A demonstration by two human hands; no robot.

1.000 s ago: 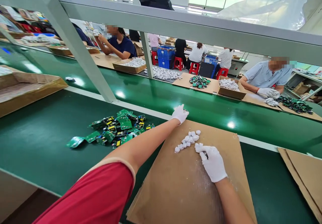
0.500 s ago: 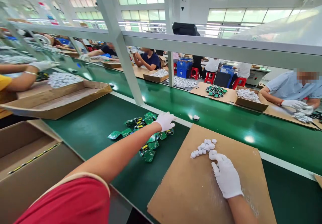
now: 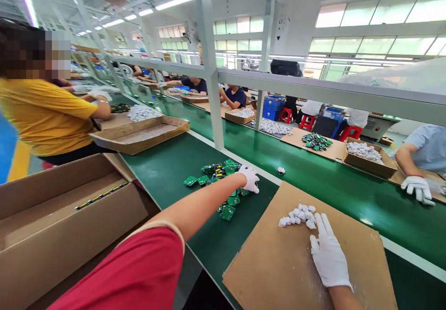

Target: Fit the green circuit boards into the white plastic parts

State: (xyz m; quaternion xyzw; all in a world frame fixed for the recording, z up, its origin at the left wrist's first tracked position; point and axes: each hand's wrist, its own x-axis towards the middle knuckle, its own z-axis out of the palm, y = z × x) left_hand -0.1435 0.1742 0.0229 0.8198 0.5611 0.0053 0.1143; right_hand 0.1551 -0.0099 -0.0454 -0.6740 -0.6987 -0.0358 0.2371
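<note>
My left hand (image 3: 249, 180), in a white glove, is stretched over the right side of a heap of green circuit boards (image 3: 227, 213). Its fingers are apart; the boards beneath it are partly hidden. On a sheet of brown cardboard (image 3: 278, 259) lies a small cluster of white rounded pieces (image 3: 298, 214). My gloved right hand (image 3: 329, 253) rests just right of this cluster. Its fingers are extended, with the thumb apart, and nothing shows in its grasp.
A green conveyor belt (image 3: 334, 180) runs behind the work surface, carrying one small white-topped piece (image 3: 281, 171). A long cardboard box (image 3: 69, 235) stands at left, with a cardboard tray (image 3: 139, 135) beyond. A metal frame post (image 3: 211, 68) rises ahead. Co-workers sit across and at left.
The view has swung left and up, showing more of the person in yellow. My right hand's fingers have straightened beside the white pieces. My left hand remains over the boards.
</note>
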